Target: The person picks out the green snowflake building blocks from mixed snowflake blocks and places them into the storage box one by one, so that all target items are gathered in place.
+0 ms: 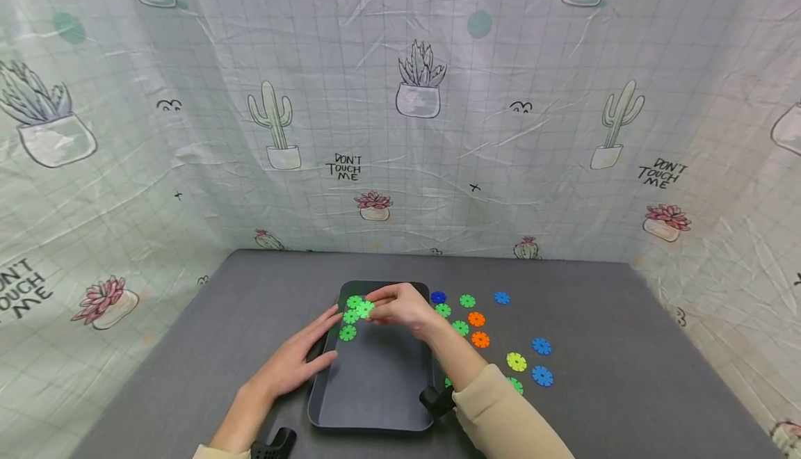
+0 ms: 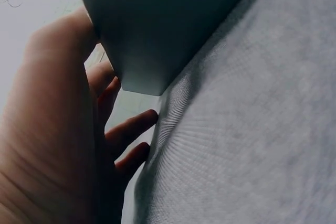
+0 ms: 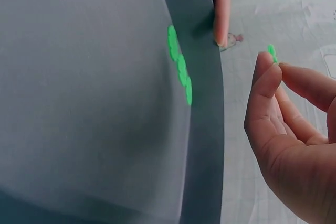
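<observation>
My right hand point(image 1: 403, 308) is over the far part of a dark rectangular tray point(image 1: 382, 389). Between thumb and fingertips it pinches a green notched disc point(image 3: 271, 51), seen edge-on in the right wrist view. Three more green discs point(image 1: 347, 333) lie in a row along the tray's left side, and the held one overlaps them in the head view. My left hand point(image 1: 300, 356) rests by the tray's left wall, its fingers extended along the rim. In the left wrist view the tray's outer wall point(image 2: 152, 35) stands beside the thumb and fingers.
Right of the tray, loose notched discs lie on the grey table point(image 1: 626, 375): blue point(image 1: 542, 375), orange point(image 1: 480, 339), yellow point(image 1: 516, 361) and green point(image 1: 467, 301). My right forearm passes over some of them. A printed curtain point(image 1: 475, 132) hangs behind the table.
</observation>
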`<move>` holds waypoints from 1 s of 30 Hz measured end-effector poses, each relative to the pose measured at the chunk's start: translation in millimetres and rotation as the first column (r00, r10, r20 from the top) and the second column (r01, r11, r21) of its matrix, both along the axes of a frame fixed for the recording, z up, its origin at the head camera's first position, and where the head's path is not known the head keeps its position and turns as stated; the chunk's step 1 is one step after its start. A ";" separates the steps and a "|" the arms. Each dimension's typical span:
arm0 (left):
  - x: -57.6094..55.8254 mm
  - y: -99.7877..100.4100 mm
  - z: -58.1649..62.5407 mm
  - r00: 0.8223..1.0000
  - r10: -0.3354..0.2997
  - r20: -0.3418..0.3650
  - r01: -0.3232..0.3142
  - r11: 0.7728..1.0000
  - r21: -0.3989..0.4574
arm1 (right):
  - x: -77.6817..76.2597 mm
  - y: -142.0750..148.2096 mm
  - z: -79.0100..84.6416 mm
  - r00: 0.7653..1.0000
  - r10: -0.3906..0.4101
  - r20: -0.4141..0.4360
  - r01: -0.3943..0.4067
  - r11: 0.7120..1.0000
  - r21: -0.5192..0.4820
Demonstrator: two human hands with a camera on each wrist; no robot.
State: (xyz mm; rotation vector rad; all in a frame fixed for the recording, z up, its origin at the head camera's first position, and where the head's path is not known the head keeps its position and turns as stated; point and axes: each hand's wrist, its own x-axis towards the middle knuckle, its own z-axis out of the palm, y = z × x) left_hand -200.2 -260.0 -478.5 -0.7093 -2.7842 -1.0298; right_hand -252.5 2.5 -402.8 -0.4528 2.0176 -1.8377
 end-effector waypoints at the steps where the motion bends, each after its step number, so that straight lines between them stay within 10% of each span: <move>1: -0.2 -0.2 -0.3 1.000 -0.002 0.002 0.002 1.000 0.011 | -0.2 -1.8 -0.9 1.000 0.001 0.000 -0.001 1.000 -0.004; 30: -4.7 -3.3 -5.7 0.997 -0.081 0.022 0.075 0.981 0.180 | 4.4 -36.7 -33.1 0.993 0.105 0.044 -0.111 0.981 0.158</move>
